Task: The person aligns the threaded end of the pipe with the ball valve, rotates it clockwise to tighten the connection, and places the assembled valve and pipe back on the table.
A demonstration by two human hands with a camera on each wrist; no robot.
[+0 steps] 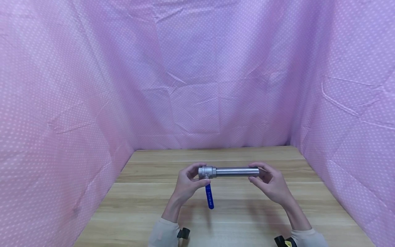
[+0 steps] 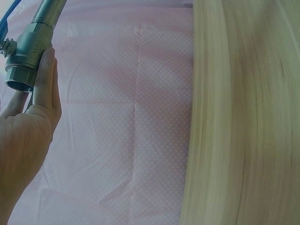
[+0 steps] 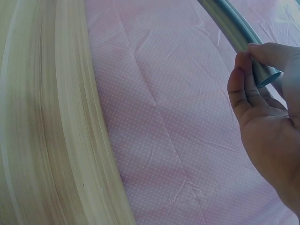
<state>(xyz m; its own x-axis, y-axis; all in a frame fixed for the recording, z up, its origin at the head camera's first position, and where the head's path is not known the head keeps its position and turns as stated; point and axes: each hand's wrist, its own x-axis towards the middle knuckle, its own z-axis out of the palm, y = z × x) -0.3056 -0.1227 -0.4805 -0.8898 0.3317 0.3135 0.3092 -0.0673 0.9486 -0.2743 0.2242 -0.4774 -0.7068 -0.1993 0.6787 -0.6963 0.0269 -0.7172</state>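
A metal ball valve (image 1: 207,172) with a blue lever handle (image 1: 209,197) is joined end to end with a shiny metal pipe (image 1: 234,171). Together they are held level above the table. My left hand (image 1: 186,185) grips the valve between thumb and fingers, and the blue lever points down toward me. At the other end, my right hand (image 1: 273,184) pinches the pipe near its open end. The left wrist view shows the valve body (image 2: 29,56) with its open end by the fingers. In the right wrist view, thumb and fingers close around the pipe (image 3: 234,28).
The wooden table (image 1: 148,202) lies below both hands. Pink dotted cloth (image 1: 197,85) hangs behind it and along the left and right sides. A dark strap (image 1: 183,233) sits at the left wrist, another (image 1: 280,241) at the right.
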